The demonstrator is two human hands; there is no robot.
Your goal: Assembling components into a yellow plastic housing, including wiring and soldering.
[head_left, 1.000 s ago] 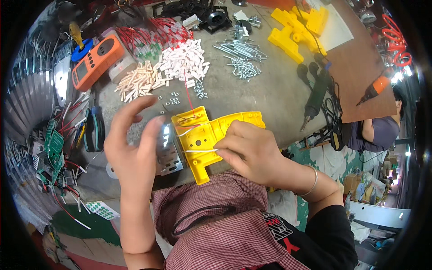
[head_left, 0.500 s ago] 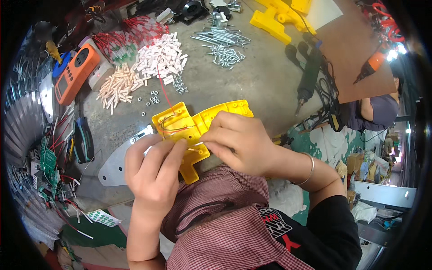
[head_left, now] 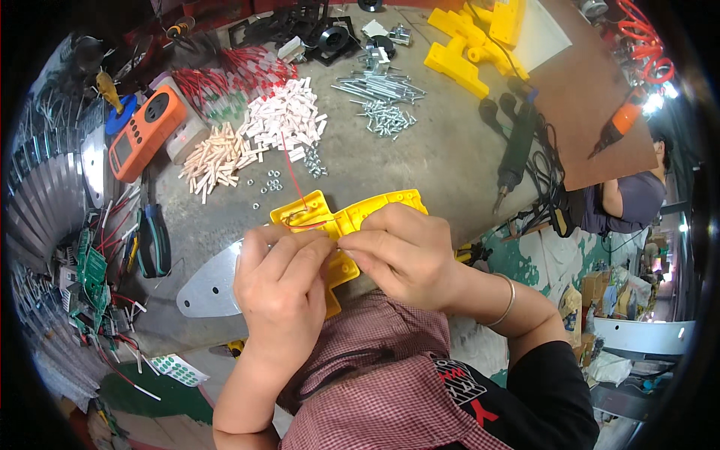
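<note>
Both hands now sit close together on the yellow shell [head_left: 341, 225]; half a second ago the left hand [head_left: 281, 289] was lower and only just coming up to it. The left fingers [head_left: 289, 251] are bent and pressed on the near side of the shell. The right hand [head_left: 405, 259] lies over the shell's right part, and its fingers [head_left: 367, 244] look pinched together on something tiny, too small to tell.

The shell rests on the worktop [head_left: 450, 157] edge, right under the fingers. A thin red wire [head_left: 292, 176] runs from just past the fingers up to the pile of white pieces [head_left: 289, 124]. Its end curls inside the shell, so the wire seems to be in place. I think the shell is open and needs more parts. Screws [head_left: 382, 116] lie far from the fingers, not used yet. A flat metal plate [head_left: 206, 289] lies left of the left hand.
</note>
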